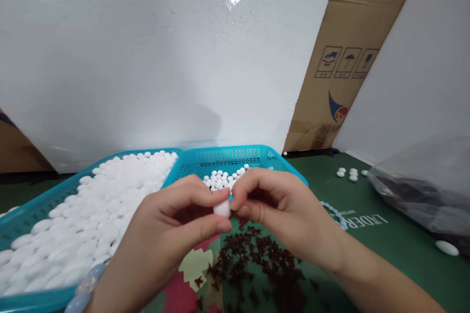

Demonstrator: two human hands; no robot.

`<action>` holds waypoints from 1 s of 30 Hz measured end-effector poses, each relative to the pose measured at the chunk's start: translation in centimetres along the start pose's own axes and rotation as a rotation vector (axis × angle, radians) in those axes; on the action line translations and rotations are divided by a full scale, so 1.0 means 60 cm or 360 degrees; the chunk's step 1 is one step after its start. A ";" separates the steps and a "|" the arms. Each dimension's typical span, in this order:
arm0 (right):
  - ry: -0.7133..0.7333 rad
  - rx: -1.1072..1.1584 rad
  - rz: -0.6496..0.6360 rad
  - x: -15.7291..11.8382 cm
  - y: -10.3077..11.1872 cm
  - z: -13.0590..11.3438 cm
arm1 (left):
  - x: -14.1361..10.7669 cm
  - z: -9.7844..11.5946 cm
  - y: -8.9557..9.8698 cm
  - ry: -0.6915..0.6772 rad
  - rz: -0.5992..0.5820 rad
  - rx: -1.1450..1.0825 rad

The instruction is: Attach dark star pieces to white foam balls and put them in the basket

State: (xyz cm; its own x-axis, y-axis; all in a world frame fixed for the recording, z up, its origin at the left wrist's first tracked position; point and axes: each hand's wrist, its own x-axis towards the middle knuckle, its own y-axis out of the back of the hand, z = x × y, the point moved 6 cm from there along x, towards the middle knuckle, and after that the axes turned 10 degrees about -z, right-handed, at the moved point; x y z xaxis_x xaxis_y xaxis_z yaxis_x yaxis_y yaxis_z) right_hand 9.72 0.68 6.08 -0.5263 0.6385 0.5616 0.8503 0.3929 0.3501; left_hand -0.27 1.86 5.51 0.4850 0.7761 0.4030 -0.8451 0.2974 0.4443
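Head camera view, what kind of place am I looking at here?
Probably a small hand-assembly workbench: teal baskets heaped with white beads, a pile of small dark pieces on the green mat, and cardboard boxes behind.

Both arms come in from the bottom edge and meet at the middle. The left hand (172,225) is turned back-up, its fingers curled inward, with the thumb stretched along underneath and the forefinger bent over the top, the two tips closed in a pinch. The right hand (282,210) faces it, wrist bent and forearm running off to the lower right corner; its fingers are also curled, thumb and forefinger tips pressed close together. The fingertips of both hands nearly touch. Both forearms are bare.
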 end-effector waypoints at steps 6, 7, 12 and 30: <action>0.0202 -0.0548 0.0055 0.001 0.003 -0.017 | 0.000 -0.007 0.000 0.0090 0.0036 -0.0017; 0.0179 -0.0543 0.0044 0.003 0.004 -0.015 | 0.001 -0.009 -0.001 0.0118 0.0038 -0.0048; -0.0021 -0.0353 -0.0077 0.010 0.001 0.007 | 0.002 -0.018 -0.003 0.0182 0.0021 -0.0040; -0.0078 -0.1087 -0.0001 0.037 -0.011 0.052 | 0.011 -0.009 0.044 0.0248 0.0219 0.0454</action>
State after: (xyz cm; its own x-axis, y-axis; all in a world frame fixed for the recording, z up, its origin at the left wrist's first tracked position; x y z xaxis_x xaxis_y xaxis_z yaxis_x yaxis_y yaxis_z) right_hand 8.00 3.91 4.73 -0.5122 0.6739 0.5325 0.6491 -0.1023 0.7538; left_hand -2.31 3.50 6.52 0.3121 0.8803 0.3574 -0.7925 0.0337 0.6089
